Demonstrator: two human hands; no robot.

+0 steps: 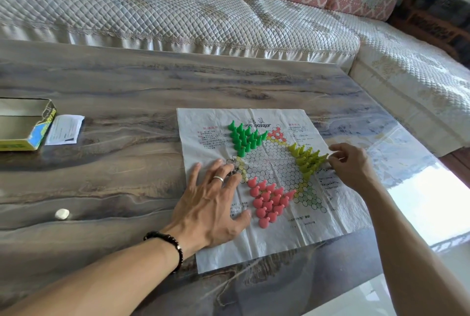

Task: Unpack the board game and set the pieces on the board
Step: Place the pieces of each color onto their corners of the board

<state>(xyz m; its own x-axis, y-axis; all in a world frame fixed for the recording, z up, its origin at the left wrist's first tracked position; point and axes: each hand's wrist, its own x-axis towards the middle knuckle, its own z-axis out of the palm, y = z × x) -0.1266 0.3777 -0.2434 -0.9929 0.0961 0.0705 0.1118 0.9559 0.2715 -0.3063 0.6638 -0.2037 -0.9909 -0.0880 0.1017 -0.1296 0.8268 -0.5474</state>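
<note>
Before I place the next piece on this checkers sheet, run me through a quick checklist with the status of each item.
1. Paper board flat, pinned by left hand: ok.
2. Green pieces grouped in their corner: ok.
3. Pink pieces grouped: ok.
4. Yellow-green pieces grouped; right hand at the outermost one: ok.
5. Every piece upright in its cell: cannot tell.
6. Box emptied: ok.

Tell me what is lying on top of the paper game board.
On the paper board stand three clusters: green pieces, yellow-green pieces and pink pieces. The left hand presses flat on its left side, hiding the print beneath; the right hand touches the right side.
</note>
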